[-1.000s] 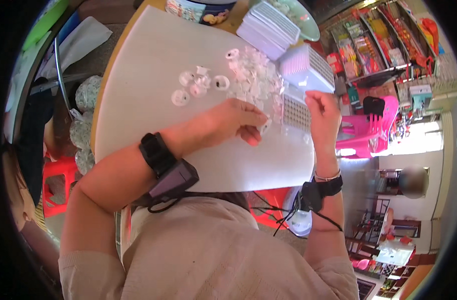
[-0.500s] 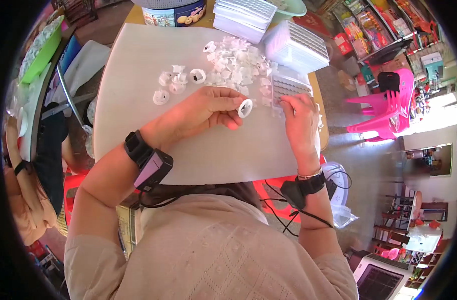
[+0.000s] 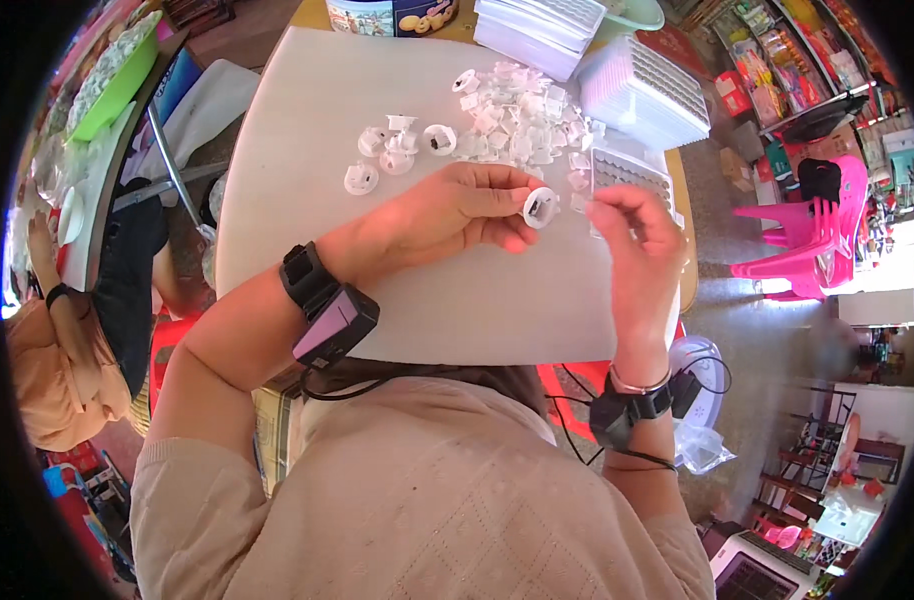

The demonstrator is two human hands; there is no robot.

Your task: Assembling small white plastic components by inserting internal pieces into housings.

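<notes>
My left hand grips a white round plastic piece between thumb and fingers. Its open ring faces right, with something dark inside. My right hand is closed in a pinch just to the right of that piece, not touching it. Whatever is between those fingertips is too small to make out. Behind the right hand lies a clear tray with rows of small pockets. Beyond my left hand, several similar round pieces sit on the white tabletop, some with dark bits inside.
A heap of translucent white plastic parts covers the table's far middle. Stacked trays and another white stack stand at the back, near a round tin. On the left a person sits at another table with a green basin.
My right hand has come away from the pocketed tray and moved closer to the round piece in my left hand. The whole view has shifted, so the table appears further right.
</notes>
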